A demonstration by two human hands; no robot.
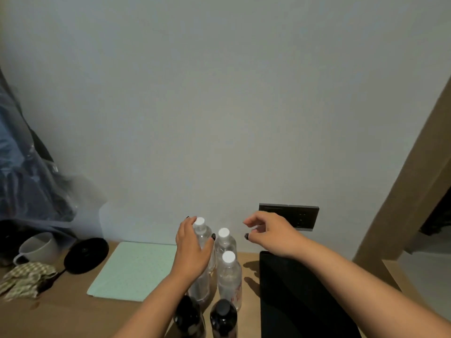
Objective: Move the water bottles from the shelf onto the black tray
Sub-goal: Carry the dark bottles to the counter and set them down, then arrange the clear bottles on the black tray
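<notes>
Three clear water bottles with white caps stand close together on the wooden shelf (73,311). My left hand (192,250) wraps around the upper part of the left bottle (202,231). The back bottle (225,241) and the front bottle (229,276) stand free beside it. My right hand (271,231) hovers above the far end of the black tray (292,301), fingers curled and apart, holding nothing. The tray lies right of the bottles with nothing visible on it.
Two dark bottles (223,318) stand in front of the clear ones. A pale green mat (134,269), a black round lid (86,254), a white mug (39,247) and a checked cloth (24,279) lie left. A dark wall socket (290,215) and wooden post (402,191) are right.
</notes>
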